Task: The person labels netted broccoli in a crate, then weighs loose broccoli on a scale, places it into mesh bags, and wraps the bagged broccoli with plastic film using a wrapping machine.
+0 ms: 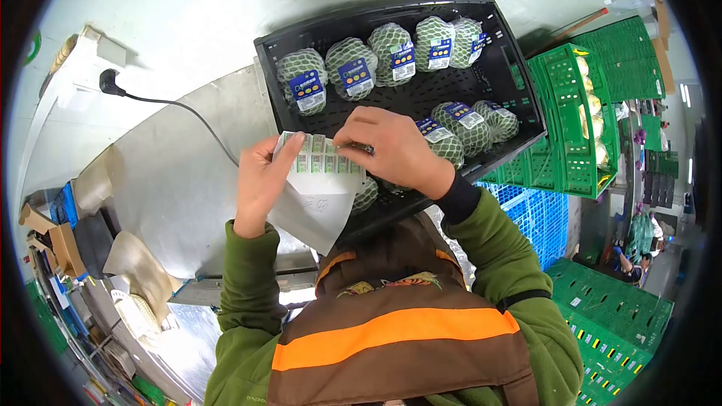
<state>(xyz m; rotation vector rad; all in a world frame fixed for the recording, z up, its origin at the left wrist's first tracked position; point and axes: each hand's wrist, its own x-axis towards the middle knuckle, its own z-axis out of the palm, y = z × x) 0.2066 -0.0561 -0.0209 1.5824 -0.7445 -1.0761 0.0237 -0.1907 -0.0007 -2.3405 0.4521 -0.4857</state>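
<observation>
My left hand (263,180) grips a white sheet of small green-and-white labels (325,163), thumb on top near its upper left corner. The lower part of the sheet is bare backing with handwriting on it and hangs toward my apron. At the sheet's upper right edge, my right hand (395,146) has thumb and fingers pinched together over the labels; whether a single label is between them is hidden. Both hands are at the near left side of a black crate (406,11). Inside it lie netted packs of produce (351,68) with blue tags, in two rows, the nearer partly covered by my right hand.
A steel table (188,173) lies to the left, crossed by a black cable with a plug (113,83). Green crates (556,120) with pale produce stand at the right, above a blue pallet (538,218). More green crates (609,308) are stacked at lower right. A person (635,267) is far off.
</observation>
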